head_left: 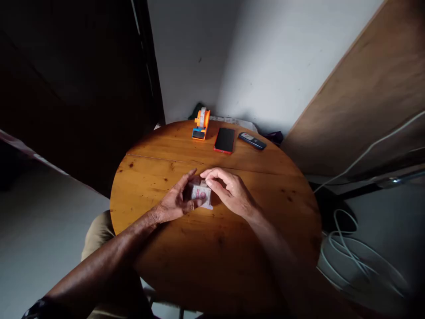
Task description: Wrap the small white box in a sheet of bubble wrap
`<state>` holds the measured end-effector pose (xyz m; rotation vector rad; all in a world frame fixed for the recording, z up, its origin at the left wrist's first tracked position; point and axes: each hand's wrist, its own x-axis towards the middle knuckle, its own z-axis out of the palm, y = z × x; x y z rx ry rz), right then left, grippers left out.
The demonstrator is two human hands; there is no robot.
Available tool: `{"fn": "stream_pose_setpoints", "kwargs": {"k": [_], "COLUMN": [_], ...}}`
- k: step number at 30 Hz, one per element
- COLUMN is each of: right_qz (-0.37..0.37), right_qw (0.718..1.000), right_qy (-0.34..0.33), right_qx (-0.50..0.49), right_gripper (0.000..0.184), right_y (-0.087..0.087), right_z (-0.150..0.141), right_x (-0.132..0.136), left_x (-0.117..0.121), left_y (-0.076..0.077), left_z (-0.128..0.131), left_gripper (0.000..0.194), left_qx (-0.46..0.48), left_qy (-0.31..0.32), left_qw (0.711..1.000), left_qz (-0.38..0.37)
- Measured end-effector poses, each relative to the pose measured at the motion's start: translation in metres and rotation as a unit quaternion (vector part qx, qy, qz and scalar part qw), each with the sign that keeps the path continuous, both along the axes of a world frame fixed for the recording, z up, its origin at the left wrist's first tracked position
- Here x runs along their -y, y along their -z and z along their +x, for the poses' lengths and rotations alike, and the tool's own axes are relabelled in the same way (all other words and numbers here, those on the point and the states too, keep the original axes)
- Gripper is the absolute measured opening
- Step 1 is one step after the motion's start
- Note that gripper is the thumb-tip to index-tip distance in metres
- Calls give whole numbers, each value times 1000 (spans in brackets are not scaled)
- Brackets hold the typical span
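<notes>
A small whitish box (202, 193) with red print rests on the round wooden table in front of me. My left hand (177, 200) grips it from the left, thumb across the near face and fingers behind. Over the box's top right edge is my right hand (229, 189), its thumb and forefinger brought together in a pinch. A pale flap or strip (203, 182) shows right beside those fingertips; whether they hold it is too small to tell. The far side of the box is hidden by my fingers.
Toward the back of the table (186, 252) stand an orange and blue tape dispenser (201, 124), a red-edged phone (225, 140) and a dark handset (252, 141). A white wall rises behind. Coiled white cable (348, 248) lies on the floor at right.
</notes>
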<state>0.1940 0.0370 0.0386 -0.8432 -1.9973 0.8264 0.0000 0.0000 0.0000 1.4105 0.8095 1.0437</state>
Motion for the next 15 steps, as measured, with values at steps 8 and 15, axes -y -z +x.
{"fn": "stream_pose_setpoints", "kwargs": {"k": [8,15], "right_qz": [-106,-187], "right_qw": [987,961], "right_qy": [46,139], "right_qx": [-113,-151], "right_gripper": [25,36], "right_y": [-3,27], "right_z": [7,11], "right_x": [-6,-38], "left_x": [4,5], "left_y": [3,-1], "left_z": [0,-1], "left_gripper": [101,92], "left_qx": [-36,-68], "left_qy": [33,49], "left_qw": [999,995], "left_qz": [0,52]}}
